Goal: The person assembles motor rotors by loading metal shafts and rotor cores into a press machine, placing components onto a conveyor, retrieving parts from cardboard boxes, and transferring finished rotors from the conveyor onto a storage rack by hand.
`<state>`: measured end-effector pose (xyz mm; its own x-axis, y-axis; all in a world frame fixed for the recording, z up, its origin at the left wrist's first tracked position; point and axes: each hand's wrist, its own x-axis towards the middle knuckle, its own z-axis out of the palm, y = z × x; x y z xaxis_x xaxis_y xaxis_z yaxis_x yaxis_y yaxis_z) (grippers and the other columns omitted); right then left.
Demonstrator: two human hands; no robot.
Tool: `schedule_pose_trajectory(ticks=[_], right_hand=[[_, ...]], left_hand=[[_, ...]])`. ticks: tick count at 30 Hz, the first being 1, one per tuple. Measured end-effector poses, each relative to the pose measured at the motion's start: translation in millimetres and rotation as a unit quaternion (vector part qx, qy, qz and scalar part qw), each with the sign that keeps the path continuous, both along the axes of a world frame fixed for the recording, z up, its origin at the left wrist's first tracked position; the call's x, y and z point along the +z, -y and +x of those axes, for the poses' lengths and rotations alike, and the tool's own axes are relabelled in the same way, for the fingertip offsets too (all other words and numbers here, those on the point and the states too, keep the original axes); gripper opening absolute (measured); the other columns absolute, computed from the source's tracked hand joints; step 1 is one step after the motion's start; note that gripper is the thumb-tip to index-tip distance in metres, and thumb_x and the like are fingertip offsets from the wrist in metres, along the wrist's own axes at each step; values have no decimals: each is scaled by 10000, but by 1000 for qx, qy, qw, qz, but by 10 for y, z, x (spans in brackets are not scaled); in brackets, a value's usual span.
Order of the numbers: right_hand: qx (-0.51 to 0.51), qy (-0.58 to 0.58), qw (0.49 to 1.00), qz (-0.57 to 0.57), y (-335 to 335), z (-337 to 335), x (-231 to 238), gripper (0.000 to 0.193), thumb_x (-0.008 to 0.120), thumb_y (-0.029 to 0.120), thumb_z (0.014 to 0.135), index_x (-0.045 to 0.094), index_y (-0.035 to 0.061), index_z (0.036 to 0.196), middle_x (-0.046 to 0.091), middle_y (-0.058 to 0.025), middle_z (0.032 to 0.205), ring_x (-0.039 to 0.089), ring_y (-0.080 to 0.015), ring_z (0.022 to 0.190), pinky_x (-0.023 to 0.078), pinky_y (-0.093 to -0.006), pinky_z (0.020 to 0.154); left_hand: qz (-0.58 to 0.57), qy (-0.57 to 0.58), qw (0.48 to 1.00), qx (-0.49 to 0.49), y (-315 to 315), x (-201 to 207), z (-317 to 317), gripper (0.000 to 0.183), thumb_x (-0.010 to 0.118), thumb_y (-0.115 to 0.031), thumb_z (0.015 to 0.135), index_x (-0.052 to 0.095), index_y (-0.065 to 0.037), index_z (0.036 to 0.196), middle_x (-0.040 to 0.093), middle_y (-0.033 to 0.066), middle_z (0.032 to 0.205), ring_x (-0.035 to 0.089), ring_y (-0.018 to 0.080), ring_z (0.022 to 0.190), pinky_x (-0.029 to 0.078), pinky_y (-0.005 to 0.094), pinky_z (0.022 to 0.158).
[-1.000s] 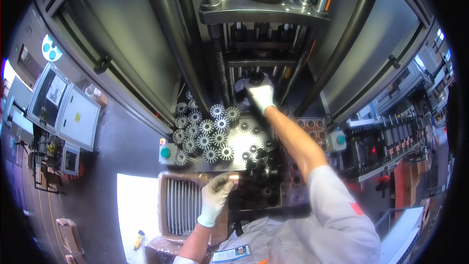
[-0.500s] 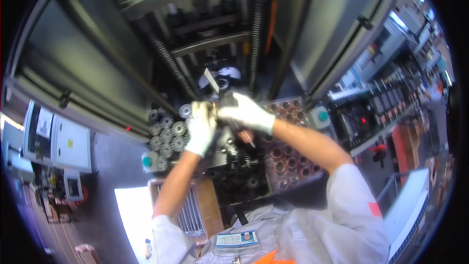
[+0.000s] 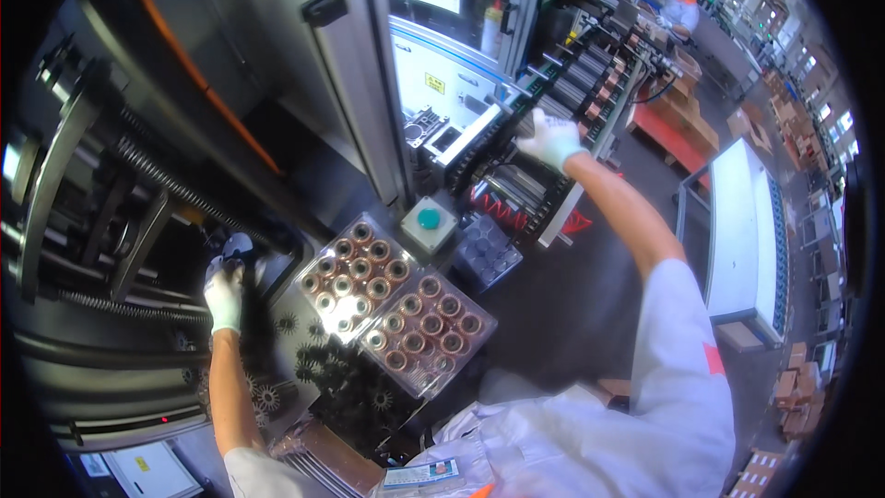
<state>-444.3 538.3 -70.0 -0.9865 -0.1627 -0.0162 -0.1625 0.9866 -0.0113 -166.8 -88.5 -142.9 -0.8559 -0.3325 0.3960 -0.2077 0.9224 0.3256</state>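
Note:
My left hand, in a white glove, reaches into the dark press on the left. Its fingers are bent in at a grey rounded metal piece, and their tips are partly hidden, so what they hold cannot be made out. Far to the right, my gloved right hand is over a conveyor line carrying a row of grey cylindrical cores with copper ends. Those fingers curl down among the cores; whatever is in them is hidden from sight.
Two clear trays of copper rings lie between my arms. A green button box and a small clear tray stand beyond. Toothed dark discs lie near my left forearm. A metal post rises between press and conveyor. A co-worker stands farther off.
My view has turned right. Both hands were close together before the press; now they are far apart, the left inside the press and the right out over the conveyor.

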Motion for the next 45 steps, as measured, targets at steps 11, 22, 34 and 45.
schedule_pose_trajectory(ticks=[11, 22, 34, 45], right_hand=[[-4, 85, 996, 21, -386, -179, -212, 846, 633, 577, 867, 410, 6, 1450, 593, -255, 1309, 597, -358, 1212, 475, -415, 982], [353, -101, 878, -307, 857, 1899, 53, 387, 759, 173, 806, 677, 51, 1165, 669, -136, 1124, 627, -329, 1058, 476, -456, 950], [679, -35, 713, -171, 3529, 2885, -580, 290, 645, 201, 867, 628, 93, 1136, 651, -71, 831, 653, -266, 706, 498, -423, 628], [637, 51, 760, -120, 4044, 3103, -672, 200, 586, 159, 830, 681, 116, 1001, 707, -175, 911, 702, -339, 814, 546, -463, 696]], left_hand=[[-45, 120, 983, 130, -578, 38, -182, 426, 744, -348, 897, 706, -5, 1145, 677, 211, 1218, 650, 367, 1084, 522, 418, 896], [-194, 21, 981, 0, -443, -159, 164, 386, 591, -146, 903, 627, -68, 1279, 673, 220, 1220, 711, 372, 918, 589, 460, 758], [29, 38, 951, 306, -488, 814, 3100, 378, 567, -115, 968, 588, -14, 1331, 648, 227, 1261, 637, 357, 1169, 505, 404, 1000], [-54, 81, 992, 76, -1152, 561, 2852, 400, 748, -204, 844, 663, -94, 1219, 630, 147, 1288, 564, 313, 1255, 428, 489, 1099]])
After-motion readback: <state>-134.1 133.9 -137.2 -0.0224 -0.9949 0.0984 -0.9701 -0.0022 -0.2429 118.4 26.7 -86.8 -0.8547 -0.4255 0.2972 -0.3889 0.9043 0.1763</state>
